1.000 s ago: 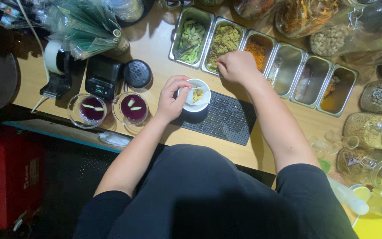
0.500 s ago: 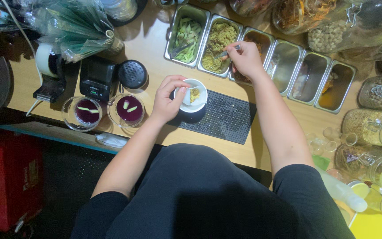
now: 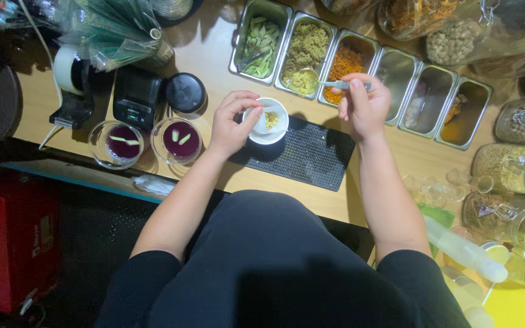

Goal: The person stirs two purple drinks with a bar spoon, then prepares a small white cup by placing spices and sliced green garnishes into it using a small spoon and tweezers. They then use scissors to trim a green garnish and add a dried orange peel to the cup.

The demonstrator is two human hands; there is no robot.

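Gripping white bowl (image 3: 267, 120) left-handed (image 3: 231, 124), right hand (image 3: 363, 106) raising loaded spoon (image 3: 311, 81)

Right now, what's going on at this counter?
A person stands at a wooden counter. The left hand steadies a small white bowl on a black mat. The right hand holds a spoon heaped with yellow-green bits over a metal tray. Two glass cups of purple liquid sit beside the left hand.

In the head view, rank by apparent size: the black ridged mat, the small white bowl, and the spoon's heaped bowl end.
1. black ridged mat
2. small white bowl, held by the left hand
3. spoon, held by the right hand; all lie at similar depth.
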